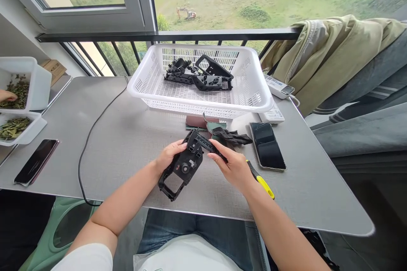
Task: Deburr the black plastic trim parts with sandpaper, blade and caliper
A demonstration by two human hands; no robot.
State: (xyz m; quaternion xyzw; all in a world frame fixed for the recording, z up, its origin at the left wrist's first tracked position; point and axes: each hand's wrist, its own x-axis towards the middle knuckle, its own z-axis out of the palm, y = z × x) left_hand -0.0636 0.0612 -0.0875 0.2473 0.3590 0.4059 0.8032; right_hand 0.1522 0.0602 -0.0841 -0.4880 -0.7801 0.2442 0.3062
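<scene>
My left hand [171, 156] is closed round the upper left side of a black plastic frame [185, 168], which is tilted above the table and has a rectangular opening at its lower end. My right hand [231, 165] grips a black caliper [206, 143] with white scale markings. The caliper's far end meets the upper end of the frame; whether its jaws clasp a part there I cannot tell. Beyond my hands lie a dark cloth [233, 136] and brown and green sandpaper pieces [202, 122]. A yellow-and-black handled tool [264, 185] lies beside my right wrist, partly hidden.
A white plastic basket [200, 103] at the back holds several black plastic parts [210, 80]. One phone [267, 146] lies at right, another phone [36, 161] at left. A black cable [92, 129] crosses the table [121, 144]. At far left, another person's hand [6, 95] reaches into a tub of dried leaves [19, 91].
</scene>
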